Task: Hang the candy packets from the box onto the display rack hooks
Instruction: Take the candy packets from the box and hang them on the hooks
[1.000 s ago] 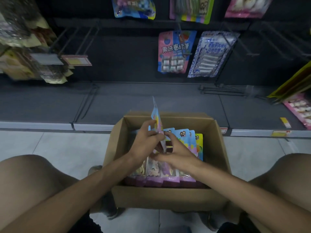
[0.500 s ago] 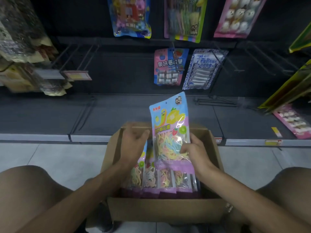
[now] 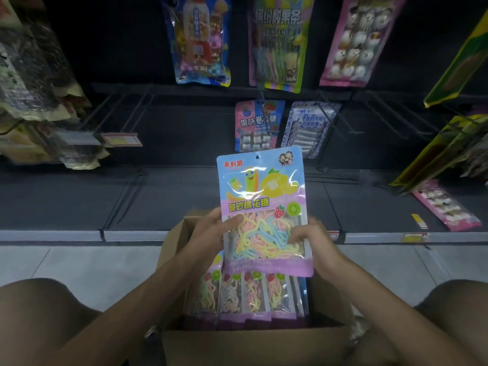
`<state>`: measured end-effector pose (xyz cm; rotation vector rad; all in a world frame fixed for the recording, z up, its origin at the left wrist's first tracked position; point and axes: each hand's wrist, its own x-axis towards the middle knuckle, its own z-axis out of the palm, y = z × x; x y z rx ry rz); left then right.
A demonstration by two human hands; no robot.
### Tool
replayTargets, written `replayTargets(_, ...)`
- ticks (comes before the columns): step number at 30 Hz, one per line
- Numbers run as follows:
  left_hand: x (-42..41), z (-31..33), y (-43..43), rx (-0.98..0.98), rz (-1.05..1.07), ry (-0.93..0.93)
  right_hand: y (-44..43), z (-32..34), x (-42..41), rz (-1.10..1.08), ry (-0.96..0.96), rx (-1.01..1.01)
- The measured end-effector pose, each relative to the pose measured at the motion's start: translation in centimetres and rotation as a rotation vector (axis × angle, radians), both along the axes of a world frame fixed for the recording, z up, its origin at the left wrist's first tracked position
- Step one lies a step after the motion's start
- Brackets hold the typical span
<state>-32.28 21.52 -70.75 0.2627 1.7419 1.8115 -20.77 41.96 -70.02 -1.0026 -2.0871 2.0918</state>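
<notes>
I hold one candy packet (image 3: 261, 196) upright above the cardboard box (image 3: 253, 344), its blue and lilac front facing me and its hang hole at the top. My left hand (image 3: 208, 233) grips its left edge and my right hand (image 3: 314, 239) grips its lower right edge. Several more packets (image 3: 245, 294) of pastel candy strings stand in a row inside the box. Bare black wire hooks (image 3: 126, 109) jut from the dark rack at left, and more bare hooks (image 3: 390, 120) at right.
Other candy bags hang on the rack: a blue bag (image 3: 200, 40), a striped bag (image 3: 280, 43), a pink bag (image 3: 361, 40), and two smaller packets (image 3: 258, 125) lower down. Dark bags (image 3: 34, 83) crowd the left, yellow bags (image 3: 449, 143) the right. My knees flank the box on the tiled floor (image 3: 79, 262).
The packet came out of the box, turned to face me and rose higher. My left hand moved from the box's inside to the packet's left edge. My view tilted up toward the rack.
</notes>
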Motion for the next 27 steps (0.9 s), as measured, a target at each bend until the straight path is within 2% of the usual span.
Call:
replayTargets(4, -0.4, 0.6, -0.3, 0.045, 0.019, 0.073, -0.2, 3.5, -0.4, 0.086, 0.169, 0.165)
replayTargets(11, -1.6, 6.0, 0.1, 0.131, 0.075, 0.208, -0.6, 8.7, -1.7, -0.107, 0.490, 0.182)
replayTargets(18, -2.5, 15.3, 1.0, 0.195, 0.080, 0.397, -0.3, 16.3, -4.5, -0.210, 0.643, 0.224)
replayTargets(27, -6.0, 28.6, 3.2, 0.297, 0.269, 0.668, 1.0, 27.8, -8.4, -0.180, 0.853, 0.314)
